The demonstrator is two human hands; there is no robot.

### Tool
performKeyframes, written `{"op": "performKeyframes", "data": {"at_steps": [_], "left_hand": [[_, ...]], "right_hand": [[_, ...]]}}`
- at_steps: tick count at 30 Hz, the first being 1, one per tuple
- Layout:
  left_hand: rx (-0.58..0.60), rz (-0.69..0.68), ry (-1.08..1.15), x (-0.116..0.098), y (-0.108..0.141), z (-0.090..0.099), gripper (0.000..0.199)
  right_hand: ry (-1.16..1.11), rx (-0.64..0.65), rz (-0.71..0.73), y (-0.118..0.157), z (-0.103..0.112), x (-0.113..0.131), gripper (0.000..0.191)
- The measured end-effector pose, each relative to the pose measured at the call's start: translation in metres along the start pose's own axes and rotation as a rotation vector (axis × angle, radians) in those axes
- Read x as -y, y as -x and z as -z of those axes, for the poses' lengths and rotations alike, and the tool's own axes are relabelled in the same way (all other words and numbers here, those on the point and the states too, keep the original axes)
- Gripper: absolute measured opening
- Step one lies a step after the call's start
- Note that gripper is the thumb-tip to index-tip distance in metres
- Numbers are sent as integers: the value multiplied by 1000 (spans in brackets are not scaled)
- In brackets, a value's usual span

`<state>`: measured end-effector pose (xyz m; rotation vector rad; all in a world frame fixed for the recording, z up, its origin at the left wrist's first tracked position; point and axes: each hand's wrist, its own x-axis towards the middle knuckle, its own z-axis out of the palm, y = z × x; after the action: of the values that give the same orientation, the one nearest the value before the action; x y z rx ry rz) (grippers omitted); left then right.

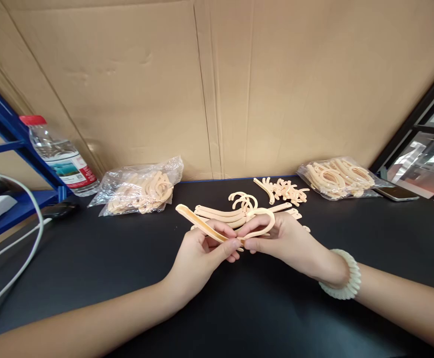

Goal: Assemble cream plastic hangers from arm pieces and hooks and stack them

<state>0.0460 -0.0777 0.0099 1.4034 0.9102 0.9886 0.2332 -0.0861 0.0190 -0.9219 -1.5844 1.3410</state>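
My left hand pinches a long, slightly curved beige plastic arm, its hollow side showing and its free end pointing up to the left. Between the fingers and thumb of my right hand is a beige hook-shaped piece, curling upward. The two pieces meet between my fingertips; my fingers hide whether they are joined. Behind my hands, several curved arms lie stacked on the black table, with loose hooks beside them. Farther back is a pile of small beige pieces.
A clear bag of beige parts lies at the back left, another bag at the back right beside a phone. A water bottle and a white cable are at the left. Cardboard stands behind the table.
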Motion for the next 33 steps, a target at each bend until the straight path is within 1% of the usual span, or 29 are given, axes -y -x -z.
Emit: {"op": "performKeyframes", "data": {"at_steps": [3,7,13,16,19,25,28,33], "left_hand": [[-7,-8,18,-1,0,0,19],[-28,-4,19,-1,0,0,17],[-36,-9,18,0,0,-1,19],[-33,-15,11,0,0,-1,19],[-26,-31,14,1,0,0,19],[-5,-32,42,2,0,0,21],[4,-34,41,2,1,0,23],[58,-42,34,3,2,1,23]], "right_hand": [[-48,-14,36,-1,3,-2,8],[-82,-67,31,-1,7,-7,9],[-122,-23,-7,-1,6,-7,13],[-83,-19,-28,-2,5,-6,15],[-52,-25,-21,-2,5,-6,13],[-170,93,-126,-1,5,-6,16],[-196,82,-152,0,5,-6,19],[-192,59,-164,1,2,-7,19]]}}
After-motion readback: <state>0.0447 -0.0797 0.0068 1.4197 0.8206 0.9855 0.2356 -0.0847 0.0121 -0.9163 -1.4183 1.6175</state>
